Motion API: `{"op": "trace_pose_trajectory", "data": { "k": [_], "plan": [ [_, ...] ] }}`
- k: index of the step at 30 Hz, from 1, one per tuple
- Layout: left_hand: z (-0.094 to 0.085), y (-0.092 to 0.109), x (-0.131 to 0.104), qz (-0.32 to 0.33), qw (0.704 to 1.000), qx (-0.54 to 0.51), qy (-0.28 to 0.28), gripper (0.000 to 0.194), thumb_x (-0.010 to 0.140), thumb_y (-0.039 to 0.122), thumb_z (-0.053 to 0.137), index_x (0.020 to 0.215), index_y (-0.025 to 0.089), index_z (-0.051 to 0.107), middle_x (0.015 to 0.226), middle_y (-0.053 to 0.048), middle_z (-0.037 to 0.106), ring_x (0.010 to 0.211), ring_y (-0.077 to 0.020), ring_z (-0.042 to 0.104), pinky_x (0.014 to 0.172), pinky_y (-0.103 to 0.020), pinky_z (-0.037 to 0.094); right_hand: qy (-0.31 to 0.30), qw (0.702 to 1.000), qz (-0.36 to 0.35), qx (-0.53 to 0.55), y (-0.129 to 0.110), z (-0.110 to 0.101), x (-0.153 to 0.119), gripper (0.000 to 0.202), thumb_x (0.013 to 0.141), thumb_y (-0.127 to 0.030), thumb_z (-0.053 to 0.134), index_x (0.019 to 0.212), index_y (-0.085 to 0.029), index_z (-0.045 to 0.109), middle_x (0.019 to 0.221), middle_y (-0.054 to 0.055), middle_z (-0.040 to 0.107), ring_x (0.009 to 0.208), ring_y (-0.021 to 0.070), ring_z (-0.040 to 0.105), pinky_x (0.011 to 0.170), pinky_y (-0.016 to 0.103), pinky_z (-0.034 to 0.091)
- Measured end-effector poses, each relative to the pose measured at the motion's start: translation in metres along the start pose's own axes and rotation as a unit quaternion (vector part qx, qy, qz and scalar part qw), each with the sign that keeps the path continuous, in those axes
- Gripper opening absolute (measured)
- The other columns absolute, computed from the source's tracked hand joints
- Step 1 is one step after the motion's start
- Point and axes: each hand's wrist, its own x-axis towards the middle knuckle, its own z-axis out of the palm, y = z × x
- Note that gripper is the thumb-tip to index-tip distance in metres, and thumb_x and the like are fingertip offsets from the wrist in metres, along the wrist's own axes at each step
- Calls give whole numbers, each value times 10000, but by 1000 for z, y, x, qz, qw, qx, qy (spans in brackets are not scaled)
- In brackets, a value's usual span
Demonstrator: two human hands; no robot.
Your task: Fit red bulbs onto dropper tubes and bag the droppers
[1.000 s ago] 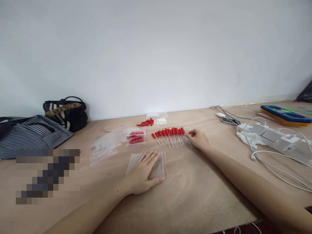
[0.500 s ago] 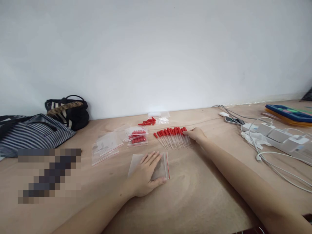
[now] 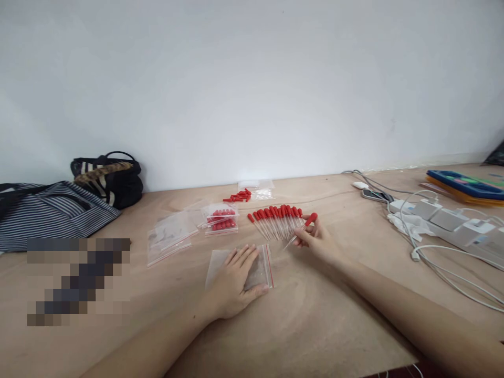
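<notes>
My left hand [image 3: 240, 275] lies flat, fingers spread, on a clear zip bag [image 3: 260, 270] with a red seal line at its right edge. In my right hand [image 3: 317, 240] a glass dropper [image 3: 306, 223] with a red rubber bulb is pinched, tilted, its thin tip pointing down and left. Just left of that hand, several more red-bulbed droppers [image 3: 277, 220] lie side by side in a fanned row. Behind them sit loose red rubber bulbs [image 3: 238, 196] and a bag with clear glass tubes [image 3: 263, 193].
Left of the row is a bag of red bulbs [image 3: 223, 219], beside more clear bags [image 3: 171, 233]. A striped bag [image 3: 59, 215] and a black bag [image 3: 122, 181] stand at far left. White chargers with cables [image 3: 452, 218] and a blue case [image 3: 464, 184] occupy the right side.
My right hand has lifted one dropper from the right end of the row and drawn it nearer, tilting it. My left hand stays on the zip bag.
</notes>
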Motion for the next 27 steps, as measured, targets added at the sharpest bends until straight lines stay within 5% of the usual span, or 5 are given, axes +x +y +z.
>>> {"op": "trace_pose_trajectory", "data": {
  "k": [13,21,27],
  "plan": [
    [2,-1,-1,-2,1000,-8,8,713,777,584,387,1339,173,234,1399,-115,269,1289,-265,195,1057,-458,163,-49,997,-2,60,11,39,-22,675,650,-382,632,1123,-215,178,646,-59,524,572,143,594,547,296,496],
    [0,1,-1,-9,1000,-9,5,709,777,578,389,1337,172,232,1398,-111,274,1289,-266,197,1057,-465,162,38,998,23,33,6,28,-20,582,640,-293,597,1070,-223,211,668,-69,498,475,105,538,463,253,449],
    [-1,2,-1,-15,1000,-8,-1,720,779,572,391,1336,144,234,1399,-121,269,1288,-267,197,1061,-458,161,14,998,32,57,6,32,-21,691,605,-319,638,1106,-209,175,623,-86,490,489,118,562,484,255,472]
  ]
}}
